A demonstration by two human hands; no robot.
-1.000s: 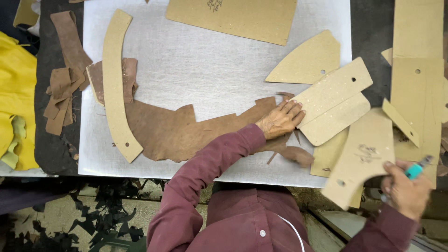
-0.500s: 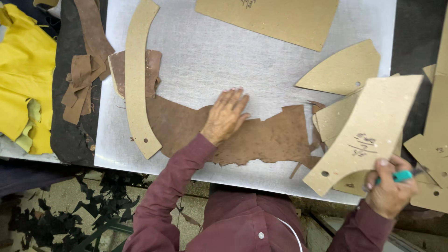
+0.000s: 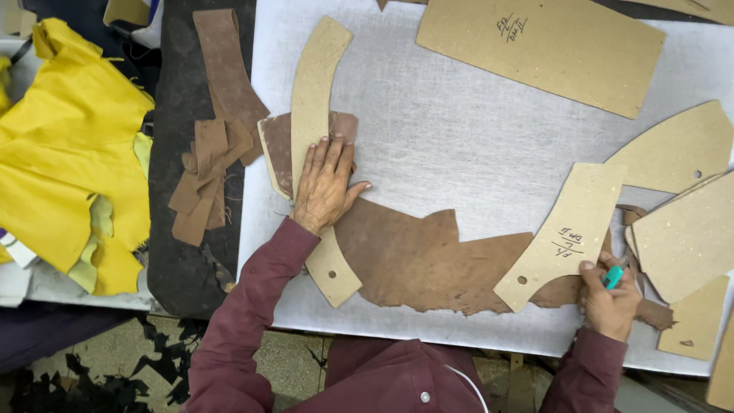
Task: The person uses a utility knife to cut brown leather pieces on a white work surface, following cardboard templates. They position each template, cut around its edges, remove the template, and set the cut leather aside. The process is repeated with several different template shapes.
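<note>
Left hand (image 3: pixel 324 182) flat on curved template (image 3: pixel 312 107).

Curved template (image 3: pixel 317 107) on leather (image 3: pixel 413 256), scraps (image 3: pixel 206 176) left.

The leather piece (image 3: pixel 413 260) is plain mid-brown, same as the scrap strips (image 3: pixel 206 176) on the black mat (image 3: pixel 176 252). Cardboard templates like the long curved template (image 3: pixel 313 99) are tan with tiny speckles. The cutting sheet (image 3: pixel 459 145) is pale grey-white, the cloth (image 3: pixel 69 153) is bright yellow, the sleeve (image 3: pixel 245 321) is maroon, and the tool (image 3: pixel 612 277) is teal.
</note>
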